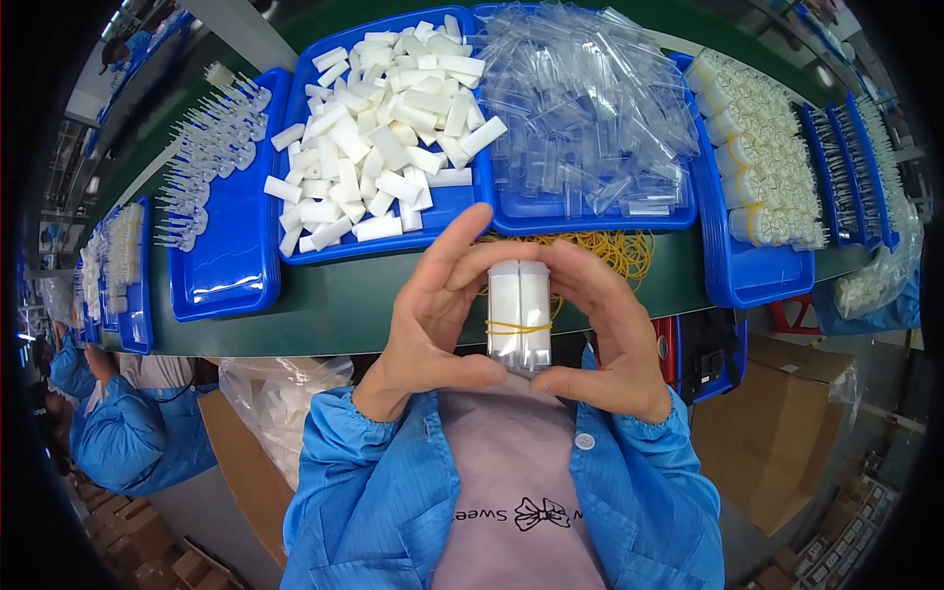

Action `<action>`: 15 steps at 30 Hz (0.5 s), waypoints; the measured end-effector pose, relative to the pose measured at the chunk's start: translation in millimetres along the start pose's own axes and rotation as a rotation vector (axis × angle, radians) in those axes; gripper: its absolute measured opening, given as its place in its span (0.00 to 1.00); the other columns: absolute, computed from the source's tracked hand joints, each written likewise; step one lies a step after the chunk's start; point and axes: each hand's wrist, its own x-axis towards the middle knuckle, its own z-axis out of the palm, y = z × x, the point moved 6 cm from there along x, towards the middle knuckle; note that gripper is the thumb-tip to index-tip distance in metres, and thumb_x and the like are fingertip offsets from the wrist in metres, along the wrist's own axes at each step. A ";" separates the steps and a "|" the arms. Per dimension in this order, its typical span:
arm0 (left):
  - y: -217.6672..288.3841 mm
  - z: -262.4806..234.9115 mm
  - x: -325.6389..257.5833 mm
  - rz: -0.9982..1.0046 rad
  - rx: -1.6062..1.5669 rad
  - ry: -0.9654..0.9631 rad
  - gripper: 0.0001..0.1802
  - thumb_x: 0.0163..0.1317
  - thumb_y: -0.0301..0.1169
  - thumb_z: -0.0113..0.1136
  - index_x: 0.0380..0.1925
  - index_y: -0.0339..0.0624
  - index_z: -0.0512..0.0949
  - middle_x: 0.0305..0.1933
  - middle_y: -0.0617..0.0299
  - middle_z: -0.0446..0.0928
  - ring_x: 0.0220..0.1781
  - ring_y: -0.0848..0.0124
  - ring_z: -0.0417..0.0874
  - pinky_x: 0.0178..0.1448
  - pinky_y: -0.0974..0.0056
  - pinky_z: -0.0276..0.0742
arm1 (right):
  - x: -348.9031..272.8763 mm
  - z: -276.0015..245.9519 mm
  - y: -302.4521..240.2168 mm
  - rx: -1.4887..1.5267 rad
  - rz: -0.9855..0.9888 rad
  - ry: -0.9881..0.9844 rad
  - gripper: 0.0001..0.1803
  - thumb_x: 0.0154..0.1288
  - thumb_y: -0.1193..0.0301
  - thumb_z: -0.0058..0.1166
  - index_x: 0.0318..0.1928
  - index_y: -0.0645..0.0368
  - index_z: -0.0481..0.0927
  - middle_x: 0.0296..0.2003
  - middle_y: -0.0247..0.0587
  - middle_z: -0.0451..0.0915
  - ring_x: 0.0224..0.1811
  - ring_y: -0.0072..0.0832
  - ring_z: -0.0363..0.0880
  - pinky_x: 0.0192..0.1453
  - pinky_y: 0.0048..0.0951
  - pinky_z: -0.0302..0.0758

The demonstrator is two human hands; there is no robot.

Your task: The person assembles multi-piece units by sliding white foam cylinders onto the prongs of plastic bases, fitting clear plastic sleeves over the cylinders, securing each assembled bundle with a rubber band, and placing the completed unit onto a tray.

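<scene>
A banded bundle (534, 295) of clear cases with white contents is held upright in front of the chest, seen against the near edge of the worktop (324, 337). It is pinched from both sides: its far end is gripped by curled fingers of the left hand (423, 329) and right hand (615, 344), its near end by both thumbs, while one left finger is raised clear.

The step is best judged as a squaring of the ends. For this, pressure should be kept light and matched on both sides, so that the thin clear walls are not bowed. The yellow rubber band (519, 327) should be left level round the middle, untouched by the thumbs; if it is rolled toward an end, the cases could be splayed. Loose yellow bands (618, 258) are heaped beyond the right hand.
</scene>
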 end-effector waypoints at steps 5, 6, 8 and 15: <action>18.0 -0.9 -5.9 0.196 0.387 0.021 0.67 0.33 0.36 0.82 0.71 0.43 0.46 0.64 0.42 0.66 0.68 0.55 0.66 0.71 0.55 0.56 | -5.2 -7.6 -13.5 -0.085 -0.130 0.127 0.46 0.42 0.72 0.73 0.63 0.62 0.65 0.57 0.51 0.73 0.58 0.42 0.74 0.63 0.39 0.70; 20.5 -4.6 -6.8 0.195 0.389 0.023 0.67 0.33 0.36 0.82 0.71 0.43 0.46 0.64 0.42 0.66 0.68 0.55 0.66 0.71 0.55 0.56 | -4.8 -7.1 -13.4 -0.082 -0.131 0.126 0.46 0.42 0.72 0.73 0.63 0.62 0.65 0.57 0.51 0.73 0.58 0.42 0.74 0.63 0.39 0.70; 21.3 -0.4 -8.2 0.186 0.419 -0.136 0.66 0.33 0.35 0.82 0.71 0.46 0.48 0.62 0.44 0.69 0.66 0.54 0.68 0.71 0.53 0.56 | -5.2 -1.0 -23.0 -0.299 -0.296 0.077 0.43 0.41 0.73 0.74 0.60 0.61 0.68 0.55 0.52 0.75 0.56 0.44 0.75 0.59 0.39 0.72; 28.4 2.4 -7.8 0.156 0.547 -0.188 0.63 0.35 0.33 0.81 0.70 0.49 0.50 0.59 0.46 0.72 0.64 0.54 0.71 0.68 0.50 0.61 | -6.2 4.6 -28.5 -0.425 -0.338 -0.014 0.49 0.39 0.74 0.76 0.64 0.57 0.62 0.55 0.55 0.74 0.58 0.44 0.74 0.60 0.41 0.70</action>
